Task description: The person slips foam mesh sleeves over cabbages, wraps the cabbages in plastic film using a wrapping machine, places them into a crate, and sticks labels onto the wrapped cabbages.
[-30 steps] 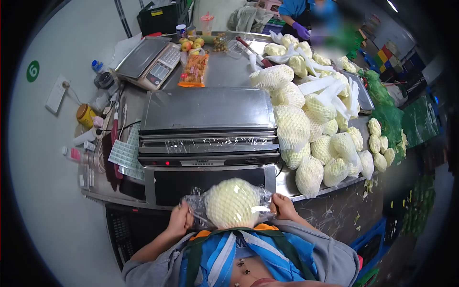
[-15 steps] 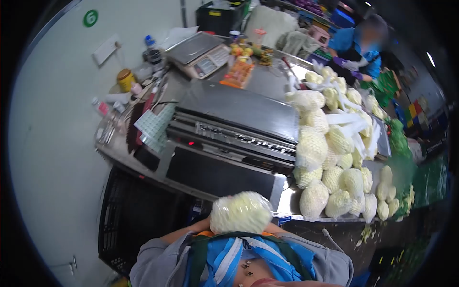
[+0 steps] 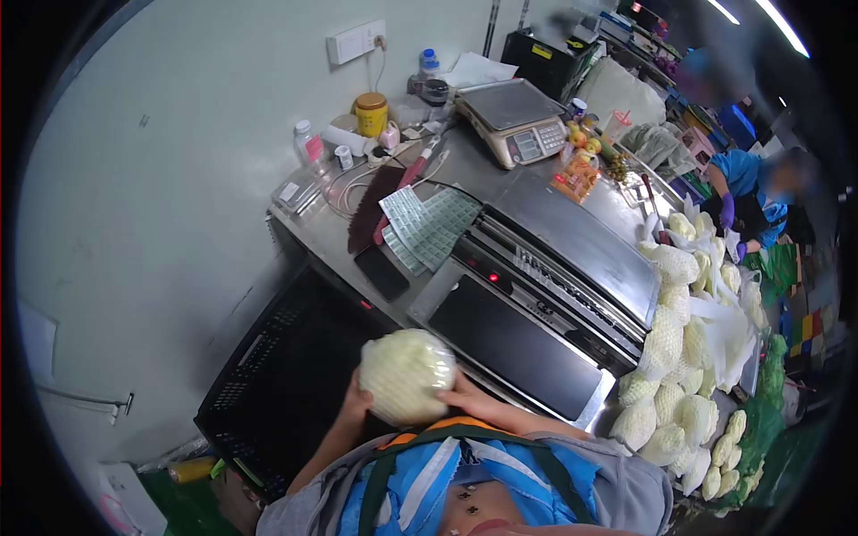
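A pale green cabbage [image 3: 407,375], in a foam net and shiny clear film, is held in front of my body. On its left side my left hand [image 3: 358,394] presses with curled fingers. My right hand [image 3: 468,397] grips the opposite side, thumb and fingers against the film. Just beyond the cabbage lies the film-wrapping machine [image 3: 514,348], with a dark flat plate in front and a red light lit. To the right, many netted cabbages [image 3: 663,344] are piled on the steel table.
A black plastic crate [image 3: 299,375] stands below the table edge at left. Sheets of labels [image 3: 429,223], a dark phone [image 3: 382,272], a brush [image 3: 371,210] and a weighing scale [image 3: 514,125] lie on the table. A co-worker in purple gloves [image 3: 727,211] stands beyond the pile.
My view has turned left, so the table shifts rightward. The cabbage has moved left toward the crate and turned, now end-on, with both hands still on it.
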Motion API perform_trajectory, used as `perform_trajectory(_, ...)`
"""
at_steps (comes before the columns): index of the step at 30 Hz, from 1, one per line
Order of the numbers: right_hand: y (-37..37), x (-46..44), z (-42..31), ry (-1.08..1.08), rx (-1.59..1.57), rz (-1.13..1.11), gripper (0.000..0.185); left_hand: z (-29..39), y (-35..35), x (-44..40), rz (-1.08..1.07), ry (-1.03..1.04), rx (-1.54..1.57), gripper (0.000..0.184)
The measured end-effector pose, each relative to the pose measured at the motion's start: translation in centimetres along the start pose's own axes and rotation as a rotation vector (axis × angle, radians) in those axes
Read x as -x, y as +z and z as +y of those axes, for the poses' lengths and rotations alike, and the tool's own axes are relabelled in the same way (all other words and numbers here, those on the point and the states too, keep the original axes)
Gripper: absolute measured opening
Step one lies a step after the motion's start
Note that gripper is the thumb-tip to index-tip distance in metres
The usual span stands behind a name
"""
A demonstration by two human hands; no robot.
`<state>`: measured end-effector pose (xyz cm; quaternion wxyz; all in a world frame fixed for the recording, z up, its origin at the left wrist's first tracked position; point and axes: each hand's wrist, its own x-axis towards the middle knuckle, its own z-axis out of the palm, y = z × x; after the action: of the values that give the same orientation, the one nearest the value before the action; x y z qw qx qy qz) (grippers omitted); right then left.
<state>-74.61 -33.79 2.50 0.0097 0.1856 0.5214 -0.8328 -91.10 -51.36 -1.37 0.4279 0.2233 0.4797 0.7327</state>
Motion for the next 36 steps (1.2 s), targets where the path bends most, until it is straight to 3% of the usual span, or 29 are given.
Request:
perform_trajectory(1, 1.3, -2.4, -0.3, -0.056, 0.172, -0.086, 0.085, -0.2, -2.8, 0.1, 0.043, -0.170, 0.028, 0.064)
perform_trajectory(2, 1.5, -4.7, 0.8, -0.017, 0.059, -0.254, 0.088, -0.5, -4.4, -0.3, 0.095, -0.211, 0.291, 0.060)
perform_trajectory(3, 1.7, -5.9, 0.4, 0.045, 0.143, -0.316, 0.083, -1.1, -5.9, -1.1, 0.142, -0.253, 0.554, 0.057)
perform_trajectory(5, 1.3, -5.9, 1.0, 0.053, 0.394, -0.270, 0.076, -7.6, -13.9, -2.3, 0.408, -0.151, 0.473, 0.050)
perform_trajectory(6, 0.8, -5.2, 1.3, 0.014, 0.367, -0.206, 0.061, -9.0, -16.0, -3.6, 0.538, -0.092, 0.412, 0.050)
perform_trajectory(8, -1.6, -3.4, 1.7, 0.056, 0.298, -0.096, 0.054, -12.1, -20.5, -6.1, 0.857, -0.123, 0.300, 0.056)
perform_trajectory(9, -2.8, -2.2, 1.6, 0.083, 0.237, -0.021, 0.047, -14.3, -23.5, -7.7, 0.849, -0.090, 0.298, 0.057)
perform_trajectory(11, -4.7, 0.6, 0.5, -0.002, 0.236, 0.217, 0.036, -15.2, -24.5, -10.3, 1.015, -0.069, 0.257, 0.062)
perform_trajectory(13, -7.1, 3.7, -0.8, -0.090, 0.213, 0.414, 0.033, -18.8, -26.5, -11.3, 0.754, -0.046, 0.152, 0.063)
perform_trajectory(14, -8.3, 5.8, -1.8, -0.130, 0.269, 0.583, 0.030, -20.2, -28.2, -11.0, 0.736, -0.115, 0.194, 0.065)
perform_trajectory(15, -9.6, 8.2, -2.8, -0.165, 0.325, 0.748, 0.028, -19.2, -28.0, -11.2, 0.979, -0.338, 0.056, 0.063)
perform_trajectory(16, -11.2, 10.8, -4.0, -0.205, 0.565, 1.022, 0.026, -20.2, -29.7, -11.2, 1.017, -0.292, -0.262, 0.061)
perform_trajectory(17, -13.0, 13.8, -4.9, -0.226, 0.810, 1.284, 0.024, -20.3, -31.2, -11.4, 1.127, -0.336, -0.775, 0.059)
perform_trajectory(18, -16.9, 17.1, -3.6, -0.318, 0.522, 1.491, 0.025, -19.4, -31.2, -11.2, 1.225, -0.211, -0.949, 0.058)
perform_trajectory(19, -18.1, 19.8, -5.6, -0.305, 0.569, 1.724, 0.025, -18.1, -31.6, -11.6, 1.374, -0.105, -1.113, 0.051)
perform_trajectory(20, -22.8, 23.7, -4.0, -0.342, 0.775, 1.913, 0.028, -15.2, -29.3, -11.9, 1.373, 0.088, -1.144, 0.043)
perform_trajectory(21, -27.7, 27.3, -1.9, -0.348, 0.643, 1.971, 0.041, -13.6, -28.7, -13.2, 1.412, 0.247, -1.101, 0.037)
perform_trajectory(22, -29.5, 29.2, -1.7, -0.215, 0.423, 2.046, 0.065, -10.8, -25.8, -14.5, 1.399, 0.236, -1.073, 0.037)
perform_trajectory(23, -31.8, 30.8, 0.0, -0.223, 0.414, 2.058, 0.065, -9.1, -23.8, -16.1, 1.293, 0.383, -1.033, 0.037)
perform_trajectory(25, -37.1, 33.4, 2.0, 0.053, -0.182, 1.913, 0.078, -7.3, -20.4, -20.1, 1.110, 0.593, -0.803, 0.034)
perform_trajectory(26, -36.9, 33.0, 1.4, 0.062, -0.234, 1.920, 0.086, -4.8, -15.7, -21.0, 1.069, 0.523, -0.796, 0.033)
perform_trajectory(29, -36.7, 30.6, 0.1, -0.332, -0.233, 1.662, 0.075, -4.0, -11.1, -24.3, 0.896, 0.593, -0.693, 0.030)
perform_trajectory(32, -35.5, 29.8, -0.2, -0.390, -0.127, 1.789, 0.064, -2.9, -4.8, -24.4, 0.814, 0.633, -0.622, 0.025)
perform_trajectory(35, -36.2, 30.9, 2.4, -0.374, -0.143, 1.745, 0.060, -2.7, 1.6, -23.8, 0.522, 0.536, -0.651, 0.015)
perform_trajectory(36, -35.7, 31.1, 1.9, -0.437, -0.235, 1.726, 0.058, -3.4, 4.2, -24.1, 0.400, 0.602, -0.583, 0.012)
